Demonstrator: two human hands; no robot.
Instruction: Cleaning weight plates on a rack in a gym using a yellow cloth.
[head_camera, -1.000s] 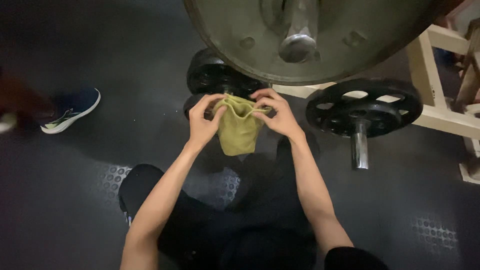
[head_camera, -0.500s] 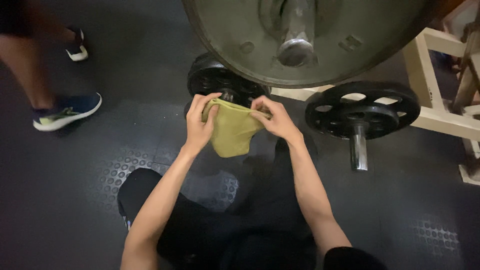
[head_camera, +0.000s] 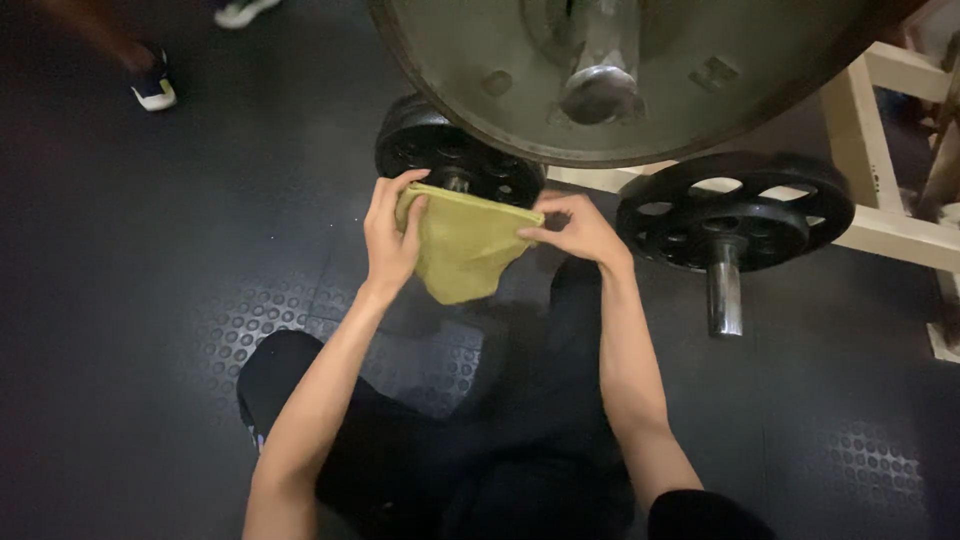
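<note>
Cloth (head_camera: 464, 245) stretched between left hand (head_camera: 392, 232), right hand (head_camera: 580, 230)

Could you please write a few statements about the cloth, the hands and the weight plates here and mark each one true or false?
1. Both hands hold the yellow-green cloth by its top edge. True: the left hand grips one corner, the right hand the other.
2. The cloth lies flat on the floor. False: it hangs in the air between the hands.
3. A large grey plate on a bar fills the top of the view. True.
4. The black plate on the right lies loose on the floor. False: it sits on a short metal peg of the pale rack.
5. Nobody else is in view. False: another person's shoe shows at top left.
</note>
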